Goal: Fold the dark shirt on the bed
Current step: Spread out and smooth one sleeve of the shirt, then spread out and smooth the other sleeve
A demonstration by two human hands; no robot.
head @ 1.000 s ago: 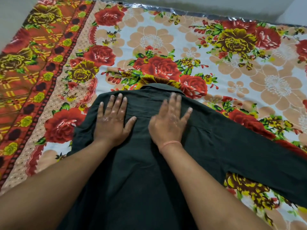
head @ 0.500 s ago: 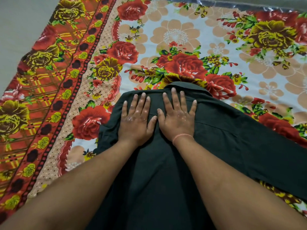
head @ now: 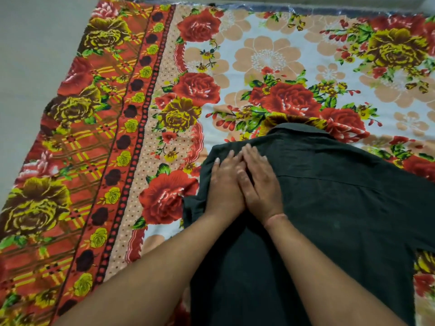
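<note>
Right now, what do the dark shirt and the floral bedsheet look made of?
Dark shirt: matte woven cloth, probably cotton or a blend; no sheen, soft creases, stitched seam across the back. Floral bedsheet: thin printed fabric, flat finish, dye-printed roses; fibre unclear. Both hands rest flat on the shirt.

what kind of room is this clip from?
Likely a bedroom at home: a floral bedsheet is spread over a bed, a dark shirt lies on it under both hands, and a plain pale wall runs along the left side.
</note>
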